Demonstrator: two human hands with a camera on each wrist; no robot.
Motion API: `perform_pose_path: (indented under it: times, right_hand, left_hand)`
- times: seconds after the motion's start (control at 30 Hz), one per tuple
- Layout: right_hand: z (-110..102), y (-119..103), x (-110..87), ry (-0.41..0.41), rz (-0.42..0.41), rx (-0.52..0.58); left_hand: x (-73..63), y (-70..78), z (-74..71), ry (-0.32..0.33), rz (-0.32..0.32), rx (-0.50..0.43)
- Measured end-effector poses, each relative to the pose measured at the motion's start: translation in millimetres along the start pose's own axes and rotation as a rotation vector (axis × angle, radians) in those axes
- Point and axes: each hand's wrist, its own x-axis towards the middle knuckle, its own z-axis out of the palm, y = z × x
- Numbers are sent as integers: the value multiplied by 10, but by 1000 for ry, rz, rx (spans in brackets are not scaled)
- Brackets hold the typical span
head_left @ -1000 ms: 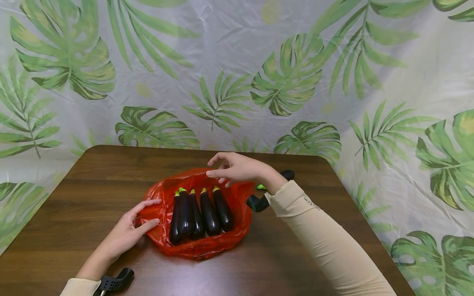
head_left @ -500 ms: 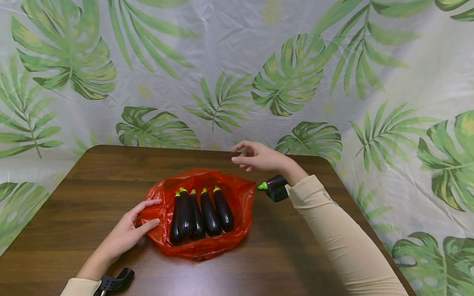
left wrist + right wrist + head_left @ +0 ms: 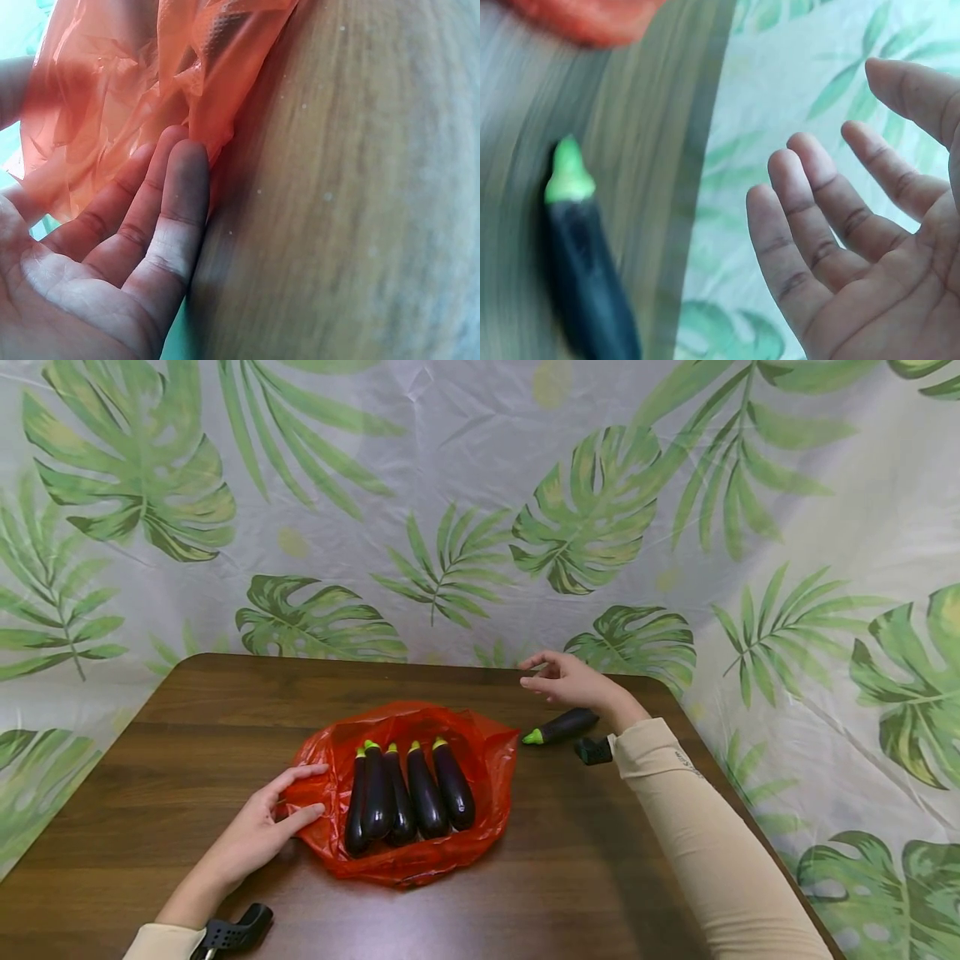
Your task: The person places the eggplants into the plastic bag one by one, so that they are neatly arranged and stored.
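Note:
Several dark, glossy eggplants (image 3: 426, 793) lie side by side in an opened red plastic bag (image 3: 491, 768), stems toward the far edge. At the bag's left rim, my left hand (image 3: 258, 827) rests with thumb and index finger apart; the left wrist view shows the other fingers (image 3: 184, 184) extended against the thin plastic. One more eggplant (image 3: 566, 725) lies right of the bag, its green stem end toward it. Just beyond this eggplant my right hand (image 3: 573, 681) hovers, palm bare and fingers loosely bent, holding nothing.
The brown wooden table (image 3: 195, 710) carries the bag and the single eggplant. Behind it hangs a leaf-patterned cloth (image 3: 465, 485). A black wrist device (image 3: 592, 750) sits below the right sleeve, and another (image 3: 236, 931) by the left wrist.
My right hand has moved from above the bag to the right, over the table's far side, and the single eggplant has come into full view. My left hand has stayed in place.

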Motion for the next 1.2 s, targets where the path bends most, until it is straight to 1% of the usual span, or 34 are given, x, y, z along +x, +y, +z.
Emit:
perform_pose_path:
  times: [0.23, 0.37, 0.5, 0.6, 0.7, 1.0, 1.2]
  right_hand:
    - [-98, 305, -39, 40, 8, -93]
    - [-140, 470, -71, 57, 46, -107]
    - [-165, 600, -102, 71, 84, -106]
    - [-173, 686, -113, 92, 113, -131]
    - [-174, 754, -123, 109, 143, -161]
    - [-145, 891, -132, 98, 160, -230]
    - [-119, 931, -111, 81, 167, -279]
  left_hand:
    - [3, -9, 0, 1, -13, 7]
    - [4, -12, 0, 4, -5, 12]
    - [-1, -16, 5, 0, 13, -10]
    - [-4, -15, 7, -4, 21, -23]
    - [-4, -13, 5, -6, 21, -28]
    - [-10, -11, 4, -5, 23, -28]
    - [-9, -5, -4, -5, 7, -23]
